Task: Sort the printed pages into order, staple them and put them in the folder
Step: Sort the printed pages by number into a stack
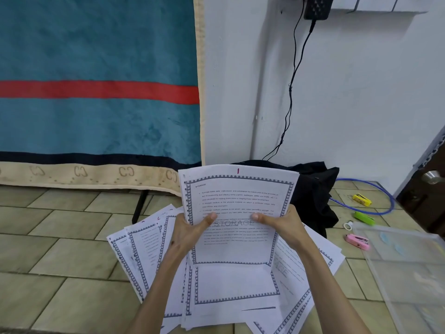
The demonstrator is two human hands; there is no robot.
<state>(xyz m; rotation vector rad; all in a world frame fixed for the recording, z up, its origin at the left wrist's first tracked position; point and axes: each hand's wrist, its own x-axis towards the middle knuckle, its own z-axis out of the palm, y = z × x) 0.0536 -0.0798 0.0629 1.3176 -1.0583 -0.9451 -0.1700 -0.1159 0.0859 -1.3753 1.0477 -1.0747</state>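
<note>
A small stack of printed pages with a patterned border stands upright above the floor; its top sheet reads "STORAGE" and has a red "1" at the top. My left hand grips the stack's left edge, thumb on the front. My right hand grips its right edge the same way. Several more bordered pages lie fanned on the tiled floor beneath. A clear plastic folder lies at the right. A pink stapler sits just left of the folder.
A green stapler and a yellow one lie further back on the right, near a blue cable loop. A black bag sits behind the pages. A teal blanket hangs at left; a door stands at right.
</note>
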